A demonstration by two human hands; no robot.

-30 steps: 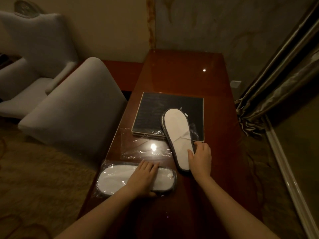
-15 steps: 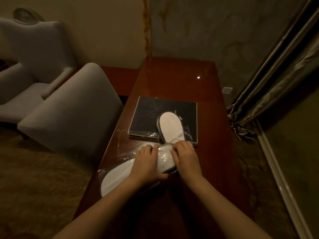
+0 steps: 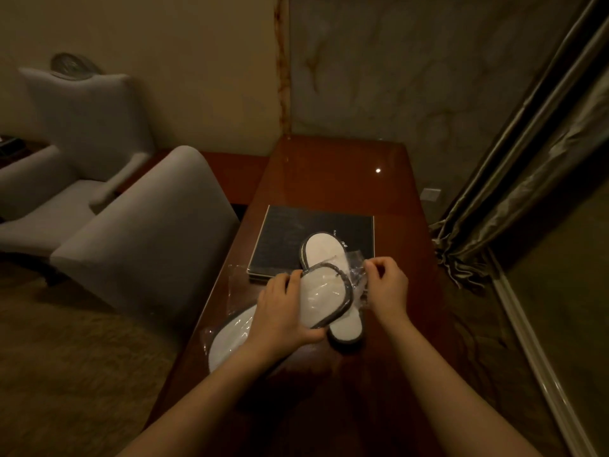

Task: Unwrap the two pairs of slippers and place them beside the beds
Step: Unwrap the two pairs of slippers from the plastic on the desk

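Note:
A wrapped pair of white slippers with dark trim (image 3: 321,296) is lifted at an angle above the wooden table (image 3: 329,173). My left hand (image 3: 280,313) grips its middle. My right hand (image 3: 384,285) pinches the clear plastic wrap (image 3: 357,272) at the pair's far right end. Under them lies an unwrapped white slipper pair (image 3: 318,250), its heel on a dark flat board (image 3: 290,235) and its toe (image 3: 346,329) near me. No bed is in view.
An empty clear wrapper (image 3: 235,278) lies on the table by the board's left corner. Two grey upholstered chairs (image 3: 141,232) stand left of the table. Curtains (image 3: 527,179) hang at the right, with a wall close behind the table.
My left hand has lifted the wrapped pair from the table's near edge and swung it over the unwrapped pair. My right hand left the unwrapped pair and took the wrap's end.

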